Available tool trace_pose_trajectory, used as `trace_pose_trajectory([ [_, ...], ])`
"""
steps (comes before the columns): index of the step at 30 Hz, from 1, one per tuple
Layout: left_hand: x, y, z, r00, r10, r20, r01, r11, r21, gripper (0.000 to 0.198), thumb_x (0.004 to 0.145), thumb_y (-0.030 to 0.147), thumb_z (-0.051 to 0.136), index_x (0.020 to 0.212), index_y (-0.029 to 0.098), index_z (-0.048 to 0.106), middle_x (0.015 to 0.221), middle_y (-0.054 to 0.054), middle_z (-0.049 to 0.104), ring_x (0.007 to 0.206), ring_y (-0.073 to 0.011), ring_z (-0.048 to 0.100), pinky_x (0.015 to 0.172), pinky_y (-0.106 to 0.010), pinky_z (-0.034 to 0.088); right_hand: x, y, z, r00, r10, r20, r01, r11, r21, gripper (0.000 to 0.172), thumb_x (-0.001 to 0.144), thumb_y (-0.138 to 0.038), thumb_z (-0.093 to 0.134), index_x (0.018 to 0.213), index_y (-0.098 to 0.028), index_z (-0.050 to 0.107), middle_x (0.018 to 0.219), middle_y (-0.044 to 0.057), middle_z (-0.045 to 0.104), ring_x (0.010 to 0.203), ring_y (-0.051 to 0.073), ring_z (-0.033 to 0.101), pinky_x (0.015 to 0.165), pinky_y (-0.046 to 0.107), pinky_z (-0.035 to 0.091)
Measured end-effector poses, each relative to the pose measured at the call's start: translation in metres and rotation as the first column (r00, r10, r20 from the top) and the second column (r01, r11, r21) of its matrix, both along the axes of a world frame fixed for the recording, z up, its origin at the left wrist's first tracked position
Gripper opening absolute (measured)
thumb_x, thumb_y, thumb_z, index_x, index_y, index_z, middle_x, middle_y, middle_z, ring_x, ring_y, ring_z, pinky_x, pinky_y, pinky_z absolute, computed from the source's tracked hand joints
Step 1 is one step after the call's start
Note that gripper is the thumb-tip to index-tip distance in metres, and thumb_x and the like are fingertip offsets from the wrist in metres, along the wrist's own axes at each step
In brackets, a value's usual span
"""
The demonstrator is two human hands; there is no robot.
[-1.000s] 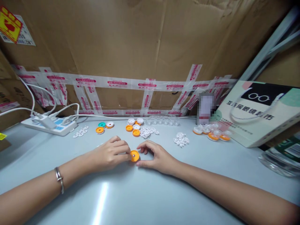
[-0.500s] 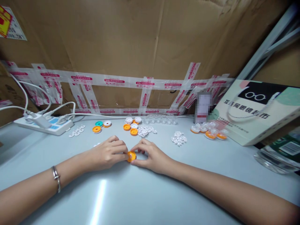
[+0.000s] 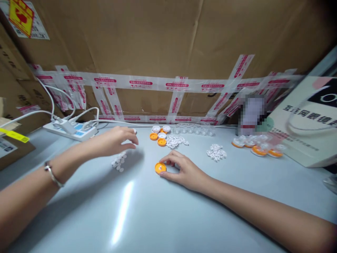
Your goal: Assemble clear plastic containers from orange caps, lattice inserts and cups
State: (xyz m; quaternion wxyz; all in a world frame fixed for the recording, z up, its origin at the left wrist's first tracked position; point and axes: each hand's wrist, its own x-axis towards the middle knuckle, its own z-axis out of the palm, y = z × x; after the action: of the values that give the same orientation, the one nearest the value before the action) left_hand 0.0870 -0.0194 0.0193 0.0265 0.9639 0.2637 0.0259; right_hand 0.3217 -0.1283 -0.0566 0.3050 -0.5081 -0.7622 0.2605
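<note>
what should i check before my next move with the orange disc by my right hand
1. Orange disc lies flat on the table: ok.
2. Right hand has thumb and forefinger at the disc's rim: ok.
3. Left hand is free of parts: cannot tell, it is blurred.
4. Small white pieces lie just below the left hand, apart from the disc: ok.
5. The disc's centre is filled or bare: cannot tell, too small.
6. Power strip and its cords sit away from both hands: ok.
</note>
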Motion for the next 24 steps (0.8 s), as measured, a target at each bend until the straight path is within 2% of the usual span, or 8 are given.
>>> trace_pose_trajectory([
  [2,-0.017,0.011,0.014,0.966,0.186,-0.181,-0.207,0.973,-0.102,0.015,0.078,0.02,0.054,0.082,0.021,0.068,0.081,0.0,0.068,0.071,-0.0152,0.06,0.065,-0.023,0.04,0.0,0.0,-0.001,1.0,0.006,-0.005,-0.006,1.0,0.006,0.018,0.076,-0.028,0.064,0.092,-0.02,0.064,0.085,0.003,0.056,0.082,0.016,0.053,0.076,0.029,0.042],
  [3,-0.026,0.015,0.019,0.918,0.278,-0.283,-0.317,0.943,-0.101,0.015,0.075,0.017,0.054,0.079,0.02,0.068,0.075,0.001,0.068,0.066,-0.0141,0.058,0.06,-0.021,0.039,0.001,0.0,-0.001,1.0,0.011,-0.004,-0.011,1.0,0.011,0.018,0.076,-0.028,0.064,0.092,-0.02,0.064,0.085,0.003,0.056,0.082,0.016,0.053,0.076,0.029,0.042],
  [4,-0.033,0.017,0.022,0.866,0.342,-0.365,-0.396,0.914,-0.083,0.015,0.072,0.013,0.054,0.074,0.019,0.068,0.07,0.002,0.067,0.062,-0.013,0.056,0.056,-0.02,0.037,0.001,0.0,-0.002,1.0,0.016,-0.001,-0.016,1.0,0.015,0.018,0.076,-0.028,0.064,0.092,-0.02,0.064,0.085,0.003,0.056,0.082,0.016,0.053,0.075,0.029,0.042],
  [6,-0.043,0.019,0.024,0.798,0.41,-0.441,-0.475,0.879,-0.045,0.015,0.066,0.007,0.055,0.065,0.015,0.068,0.06,0.002,0.064,0.055,-0.0113,0.051,0.05,-0.019,0.033,0.001,0.0,-0.002,1.0,0.021,0.008,-0.021,0.999,0.025,0.018,0.076,-0.028,0.064,0.093,-0.021,0.064,0.085,0.003,0.056,0.081,0.016,0.053,0.075,0.029,0.043],
  [11,-0.052,0.022,0.015,0.754,0.448,-0.481,-0.524,0.851,-0.03,0.013,0.061,0.004,0.059,0.062,0.013,0.069,0.056,0.002,0.062,0.051,-0.0101,0.047,0.049,-0.018,0.03,0.001,0.0,-0.003,1.0,0.022,0.013,-0.023,0.999,0.035,0.018,0.076,-0.028,0.063,0.093,-0.021,0.063,0.085,0.003,0.056,0.08,0.015,0.053,0.073,0.028,0.044],
  [19,-0.052,0.025,0.004,0.764,0.424,-0.485,-0.517,0.853,-0.069,0.02,0.06,-0.002,0.053,0.062,0.011,0.068,0.055,0.001,0.062,0.05,-0.0103,0.046,0.049,-0.019,0.03,0.001,-0.001,-0.001,1.0,0.025,0.014,-0.026,0.999,0.03,0.018,0.077,-0.027,0.063,0.093,-0.021,0.063,0.085,0.003,0.056,0.08,0.015,0.053,0.073,0.028,0.044],
  [24,-0.053,0.026,0.005,0.776,0.408,-0.481,-0.507,0.857,-0.092,0.017,0.062,0.004,0.054,0.062,0.012,0.068,0.057,0.001,0.063,0.05,-0.0097,0.046,0.047,-0.018,0.03,0.001,-0.001,-0.001,1.0,0.023,0.012,-0.023,0.999,0.025,0.018,0.076,-0.027,0.063,0.094,-0.021,0.063,0.085,0.003,0.056,0.081,0.015,0.054,0.074,0.028,0.044],
])
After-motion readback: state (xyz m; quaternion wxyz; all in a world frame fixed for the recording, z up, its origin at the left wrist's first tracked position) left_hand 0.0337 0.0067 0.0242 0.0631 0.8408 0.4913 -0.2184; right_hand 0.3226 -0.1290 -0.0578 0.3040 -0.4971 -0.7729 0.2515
